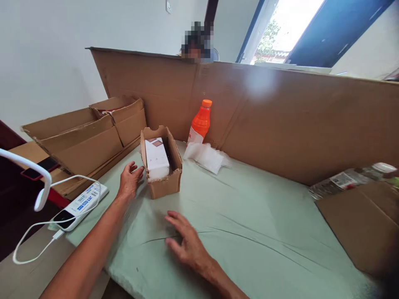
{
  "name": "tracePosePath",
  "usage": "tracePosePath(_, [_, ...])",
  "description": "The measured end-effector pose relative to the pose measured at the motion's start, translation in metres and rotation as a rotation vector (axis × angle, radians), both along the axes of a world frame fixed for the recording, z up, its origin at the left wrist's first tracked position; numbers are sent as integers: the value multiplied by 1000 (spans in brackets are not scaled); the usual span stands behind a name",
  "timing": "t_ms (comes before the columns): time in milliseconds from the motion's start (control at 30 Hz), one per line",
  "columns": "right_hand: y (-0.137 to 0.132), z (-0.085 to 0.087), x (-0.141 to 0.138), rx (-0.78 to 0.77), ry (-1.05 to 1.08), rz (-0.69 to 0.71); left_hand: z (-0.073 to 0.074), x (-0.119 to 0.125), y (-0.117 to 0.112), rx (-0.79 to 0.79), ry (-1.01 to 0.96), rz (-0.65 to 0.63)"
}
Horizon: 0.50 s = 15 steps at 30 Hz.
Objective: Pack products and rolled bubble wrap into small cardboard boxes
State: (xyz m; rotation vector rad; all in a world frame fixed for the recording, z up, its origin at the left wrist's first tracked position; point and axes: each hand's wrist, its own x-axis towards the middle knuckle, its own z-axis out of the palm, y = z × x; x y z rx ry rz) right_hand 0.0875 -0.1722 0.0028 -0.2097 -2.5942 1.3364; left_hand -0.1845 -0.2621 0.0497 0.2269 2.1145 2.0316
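A small open cardboard box (165,187) stands on the table covered in pale green cloth (249,207). Inside it lies a white carton (156,158), with something whitish like bubble wrap at its near end. My left hand (131,179) is beside the box's left wall, fingers apart and nothing held; whether the fingertips touch the cardboard I cannot tell. Over the cloth, in front of the box, my right hand (185,241) hovers with thumb and fingers spread, also holding nothing. Behind the box is a sheet of clear bubble wrap (207,157), beside an orange bottle (200,122).
A tall cardboard panel (280,120) walls off the back, with a person behind it. Larger cardboard boxes (90,145) stand at left, near a white power bank (82,205) with a cable. At right lie a clear plastic bottle (343,180) and a cardboard piece (364,224).
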Motion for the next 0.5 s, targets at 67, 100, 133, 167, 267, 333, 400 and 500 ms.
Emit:
tracePosePath(67, [21, -6, -7, 37, 22, -176, -5, 6, -18, -16, 16, -19])
tracePosePath(100, [32, -8, -12, 56, 22, -241, -10, 16, -28, -27, 31, -44])
tracePosePath(133, [44, -9, -19, 75, 16, -274, -15, 28, -37, -40, 48, -73])
tracePosePath(167, [53, -9, -29, 94, 8, -282, -21, 40, -44, -55, 68, -113])
tracePosePath(267, [72, -1, -70, 148, -23, -259, -35, 63, -46, -83, 150, -219])
tracePosePath(333, [76, 7, -104, 182, -43, -258, -39, 59, -33, -72, 178, -272])
tracePosePath(400, [76, 13, -137, 215, -65, -277, -41, 40, -15, -57, 190, -282])
tracePosePath(500, [74, 18, -177, 255, -104, -359, -45, 5, 6, -62, 187, -181])
